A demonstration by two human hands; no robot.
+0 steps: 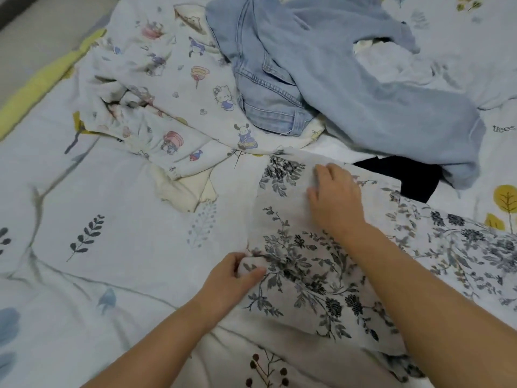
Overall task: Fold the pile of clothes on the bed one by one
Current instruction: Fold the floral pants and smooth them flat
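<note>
Head view: floral garment (pixel 316 264), white with grey-black leaf and flower print, lies on the bed sheet (pixel 117 208) right of centre, running from mid-frame to the lower right edge

My left hand (pixel 232 281) is at the garment's left edge, fingers and thumb curled, pinching a small bunch of the fabric. My right hand (pixel 334 197) lies on the upper part of the same garment, palm down, fingers bent at the tips near its top edge; too blurred to tell if they pinch the cloth or just press on it

Rest of the pile sits beyond my hands. Cartoon-print garment (pixel 167 88), white with small character prints, crumpled at upper left. Denim jeans (pixel 268 88) bunched at top centre, partly on top of the cartoon one. Light blue garment (pixel 391 107) draped over the jeans, spreading to the right. Black garment (pixel 411 177) shows just beyond the floral piece's top edge, under the light blue one

Sheet is pale with leaf and tree prints, yellow border (pixel 42 82) along the upper left edge
</note>
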